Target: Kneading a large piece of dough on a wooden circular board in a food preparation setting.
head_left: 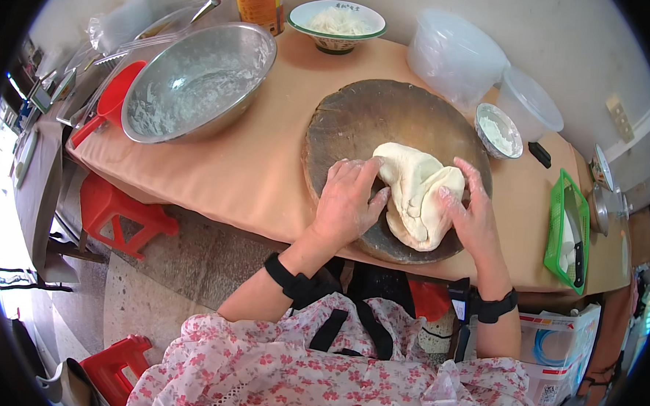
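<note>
A pale, folded lump of dough [412, 185] lies on a round, dark wooden board [347, 127] in front of me. My left hand [349, 198] grips the dough's left side, its fingertips at the upper edge and its thumb lower down. On the other side, my right hand [474, 211] holds a raised fold, fingers curled round the right edge with the thumb on top. White flour dusts the fingers of both hands. Creases run down the middle of the dough between the hands. Its underside is hidden.
A floury steel basin [199, 82] stands left, beside a red dipper [114, 96]. Behind the board are a bowl of white shreds [338, 23] and a clear plastic tub [454, 55]. To the right sit a small bowl of white powder [499, 131] and a green basket [555, 237] with a knife [578, 264].
</note>
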`<state>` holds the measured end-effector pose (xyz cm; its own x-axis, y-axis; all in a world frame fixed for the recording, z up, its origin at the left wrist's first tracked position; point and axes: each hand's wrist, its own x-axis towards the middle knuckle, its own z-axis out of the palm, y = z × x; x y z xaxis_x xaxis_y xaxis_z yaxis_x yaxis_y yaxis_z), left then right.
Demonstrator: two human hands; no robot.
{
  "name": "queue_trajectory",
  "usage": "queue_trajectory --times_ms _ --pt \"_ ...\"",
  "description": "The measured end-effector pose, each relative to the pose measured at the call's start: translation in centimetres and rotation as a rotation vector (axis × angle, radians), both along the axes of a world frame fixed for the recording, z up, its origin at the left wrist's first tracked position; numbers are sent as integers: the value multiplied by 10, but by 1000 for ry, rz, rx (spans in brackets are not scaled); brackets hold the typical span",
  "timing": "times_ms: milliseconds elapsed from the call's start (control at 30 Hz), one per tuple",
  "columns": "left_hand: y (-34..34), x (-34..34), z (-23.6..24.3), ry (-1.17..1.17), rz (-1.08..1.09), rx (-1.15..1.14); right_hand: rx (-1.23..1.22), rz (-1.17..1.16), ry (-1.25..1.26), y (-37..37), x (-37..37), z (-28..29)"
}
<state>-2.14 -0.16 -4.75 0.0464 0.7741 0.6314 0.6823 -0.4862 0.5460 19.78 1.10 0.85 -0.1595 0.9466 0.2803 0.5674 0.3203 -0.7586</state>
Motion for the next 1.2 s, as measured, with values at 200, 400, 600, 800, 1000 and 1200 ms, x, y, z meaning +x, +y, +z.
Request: queue_trajectory --times_ms 200,400,600,800,1000,1200 --pt "-1 -2 0 0 -6 24 -106 27 -131 5 -2 12" --pt "-3 -7 5 -2 -141 -7 -166 -2 251 3 7 -14" --pt "-12 9 18 -169 -301 -251 -238 -31 612 -16 3 -24" --pt "9 12 56 -197 -363 -111 -298 46 797 -29 -24 -11" --pt "29 24 50 207 -101 -168 -507 141 368 -9 8 10" --pt "-3 18 27 128 -46 -180 -256 -49 88 29 89 9"
